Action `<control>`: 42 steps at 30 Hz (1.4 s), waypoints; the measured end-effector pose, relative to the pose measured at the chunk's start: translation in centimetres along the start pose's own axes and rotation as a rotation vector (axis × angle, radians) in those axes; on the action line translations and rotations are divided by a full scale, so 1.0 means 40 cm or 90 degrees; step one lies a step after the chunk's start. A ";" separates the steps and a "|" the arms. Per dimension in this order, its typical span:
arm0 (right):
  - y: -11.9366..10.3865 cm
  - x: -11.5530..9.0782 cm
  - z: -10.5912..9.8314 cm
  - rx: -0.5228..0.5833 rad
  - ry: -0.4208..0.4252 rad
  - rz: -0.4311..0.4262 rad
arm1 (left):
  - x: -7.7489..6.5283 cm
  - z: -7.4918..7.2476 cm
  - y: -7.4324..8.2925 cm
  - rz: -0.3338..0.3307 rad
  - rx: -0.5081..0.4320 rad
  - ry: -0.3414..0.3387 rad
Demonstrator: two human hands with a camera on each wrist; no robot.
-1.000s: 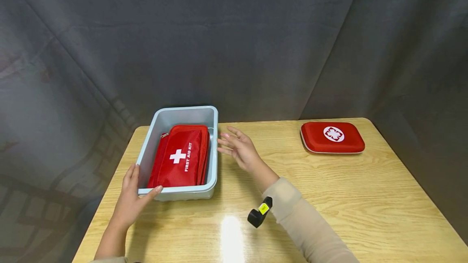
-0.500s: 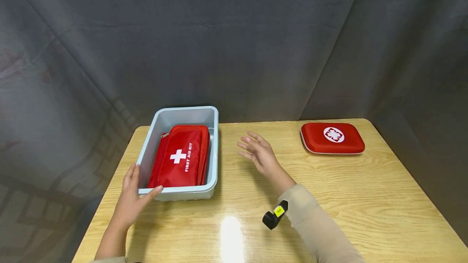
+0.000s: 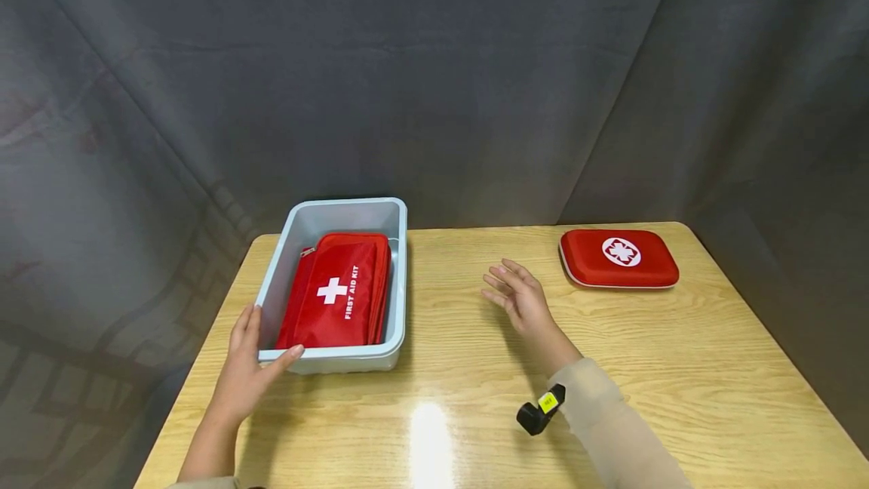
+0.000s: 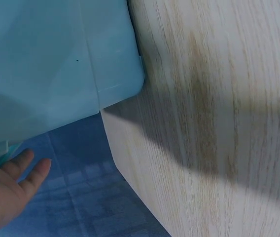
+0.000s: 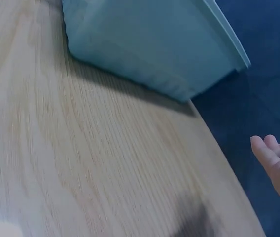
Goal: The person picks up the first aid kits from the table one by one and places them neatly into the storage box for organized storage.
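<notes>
My left hand point(image 3: 247, 368) rests on the near left corner of a grey-blue plastic bin point(image 3: 400, 278), its straight fingers at the left side and its thumb at the front rim. Inside the bin lies a red first aid pouch point(image 3: 333, 315) with a white cross and lettering. A second red layer with a zip pull shows along its left side. My right hand point(image 3: 523, 296) hovers over the table, holding nothing, its fingers loosely spread. It is between the bin and a red hard-shell first aid case point(image 3: 584, 259) with a round white emblem.
The wooden table point(image 3: 468, 368) carries the bin at left and the case at back right. Dark grey curtain point(image 3: 475, 81) hangs behind the table and down both sides. A black wrist device point(image 3: 536, 417) with a yellow label sticks out from my right sleeve.
My right hand has moved from beside the bin's right wall rightward, closer to the red case. My left hand, the bin and the pouch have stayed in place.
</notes>
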State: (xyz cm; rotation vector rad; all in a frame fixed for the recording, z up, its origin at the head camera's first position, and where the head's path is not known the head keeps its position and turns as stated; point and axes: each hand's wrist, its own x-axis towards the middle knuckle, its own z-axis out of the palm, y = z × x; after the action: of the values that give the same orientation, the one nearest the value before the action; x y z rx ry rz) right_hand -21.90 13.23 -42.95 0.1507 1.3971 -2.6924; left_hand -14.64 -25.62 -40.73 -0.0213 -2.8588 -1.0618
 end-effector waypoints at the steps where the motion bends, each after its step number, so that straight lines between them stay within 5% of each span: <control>1: -0.005 0.000 -0.011 -0.002 0.004 -0.002 | 0.000 0.000 0.000 0.001 0.000 0.001; 26: -0.065 -0.039 -0.201 0.022 0.159 0.044 | 0.001 0.002 -0.006 0.014 -0.011 0.007; 35: -0.043 -0.030 -0.327 0.053 0.120 -0.036 | 0.001 0.002 -0.004 0.009 -0.011 0.005; 42: -0.104 -0.047 -0.300 0.090 0.255 0.052 | 0.000 0.002 -0.006 0.010 -0.011 0.006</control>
State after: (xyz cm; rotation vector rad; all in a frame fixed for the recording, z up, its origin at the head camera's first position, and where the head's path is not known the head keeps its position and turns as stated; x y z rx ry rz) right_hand -20.14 25.55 -46.21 0.7795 1.2457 -2.7940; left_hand -14.66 -25.77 -40.94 -0.0406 -2.8353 -1.0809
